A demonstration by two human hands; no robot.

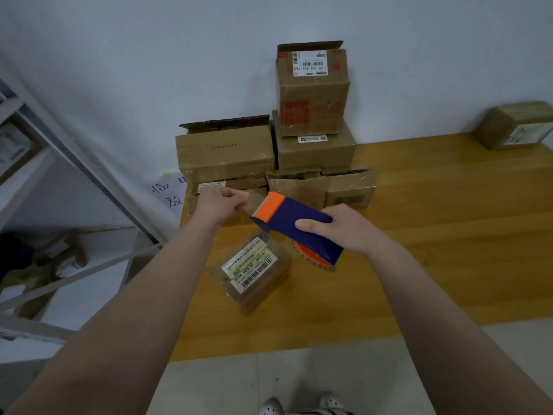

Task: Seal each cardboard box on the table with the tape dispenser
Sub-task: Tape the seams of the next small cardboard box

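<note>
My right hand (341, 227) grips a blue and orange tape dispenser (294, 223), held in the air above the wooden table (434, 235). My left hand (223, 203) pinches the free end of the clear tape (254, 205) at the dispenser's orange front. Below the dispenser a small cardboard box (251, 272) with a white barcode label lies tilted on the table, wrapped in shiny tape. Neither hand touches it.
Several cardboard boxes (224, 151) are stacked against the wall behind my hands, the top one (312, 88) with an open flap. Another box (516, 125) sits at the far right. A white metal shelf (74, 175) stands to the left. The table's front edge is near my feet.
</note>
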